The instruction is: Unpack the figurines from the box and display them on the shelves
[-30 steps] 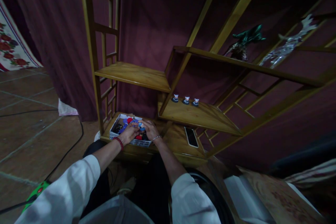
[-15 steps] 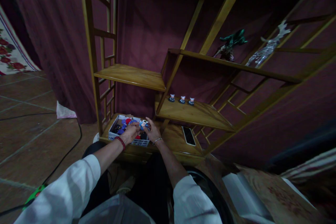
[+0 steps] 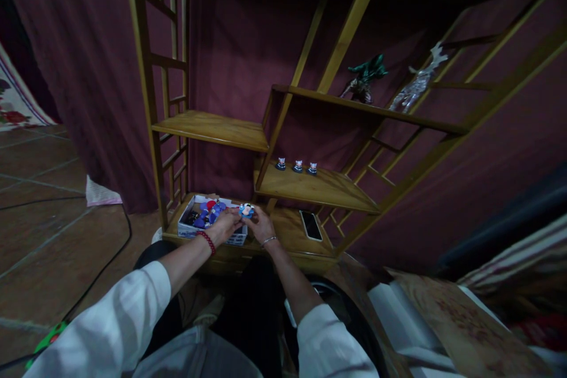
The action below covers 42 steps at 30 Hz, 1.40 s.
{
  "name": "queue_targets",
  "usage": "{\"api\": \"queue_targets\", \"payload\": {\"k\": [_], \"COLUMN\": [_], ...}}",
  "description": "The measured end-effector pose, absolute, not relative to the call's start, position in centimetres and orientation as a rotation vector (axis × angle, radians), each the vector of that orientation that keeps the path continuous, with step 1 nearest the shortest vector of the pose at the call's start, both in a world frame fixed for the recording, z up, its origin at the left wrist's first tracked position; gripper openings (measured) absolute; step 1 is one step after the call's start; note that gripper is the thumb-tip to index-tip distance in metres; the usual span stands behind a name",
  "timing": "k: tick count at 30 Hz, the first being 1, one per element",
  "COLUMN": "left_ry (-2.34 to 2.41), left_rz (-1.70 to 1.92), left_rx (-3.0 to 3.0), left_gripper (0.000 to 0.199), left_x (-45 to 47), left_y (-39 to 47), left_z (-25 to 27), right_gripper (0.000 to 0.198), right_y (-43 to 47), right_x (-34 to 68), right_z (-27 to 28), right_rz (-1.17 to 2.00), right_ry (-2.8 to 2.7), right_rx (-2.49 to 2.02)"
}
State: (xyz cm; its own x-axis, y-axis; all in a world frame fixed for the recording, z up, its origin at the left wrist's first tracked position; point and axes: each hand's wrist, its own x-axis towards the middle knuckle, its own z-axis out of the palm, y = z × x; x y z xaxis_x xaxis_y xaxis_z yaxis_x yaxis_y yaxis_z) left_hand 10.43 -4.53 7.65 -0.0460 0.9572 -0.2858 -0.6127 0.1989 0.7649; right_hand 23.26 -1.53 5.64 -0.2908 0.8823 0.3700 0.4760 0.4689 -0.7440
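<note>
Between both hands is a small blue and white figurine (image 3: 246,210), held just above the right end of an open box. My left hand (image 3: 227,225) grips its left side with closed fingers. On the other side, my right hand (image 3: 262,227) has its fingers closed on the same figurine. The white-sided box (image 3: 188,230) rests on the low shelf and contains several purple, red and black pieces, partly hidden by my left hand and wrist. Three small figurines, one of them the middle figurine (image 3: 298,166), stand in a row on the shelf up to the right.
A phone (image 3: 311,225) lies on the low shelf right of my hands. Above, a wooden shelf (image 3: 212,128) juts out at left. A green ornament (image 3: 367,77) and a shiny deer-like ornament (image 3: 419,81) stand on the upper right shelf. A cable (image 3: 106,261) crosses the floor.
The view has shifted slightly, so the shelves appear further left. The figurine in my hands now sits a little more to the right of the box, with its face turned more toward me.
</note>
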Motion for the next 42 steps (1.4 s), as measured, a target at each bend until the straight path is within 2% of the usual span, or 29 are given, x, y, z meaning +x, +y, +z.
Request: {"api": "queue_targets", "payload": {"k": [5,17,42], "left_ry": [0.966,1.076,0.943], "left_rz": [1.28,1.228,1.198], "left_rx": [0.504,0.584,0.841], "left_gripper": [0.023,0.022,0.015], "left_x": [11.3,13.8,19.7], "left_y": [-5.1,-5.7,-5.0], "left_z": [8.2,9.3,12.4], "right_gripper": [0.031,0.039,0.036], "right_y": [-2.0,-3.3,-4.5], "right_x": [24.6,27.8,34.4], "right_z": [5.6,6.9,10.6], "right_rz": [0.667,0.696,0.676], "right_ry": [-1.92,-1.847,-1.726], "right_rx": [-1.107,-1.161,-1.166]}}
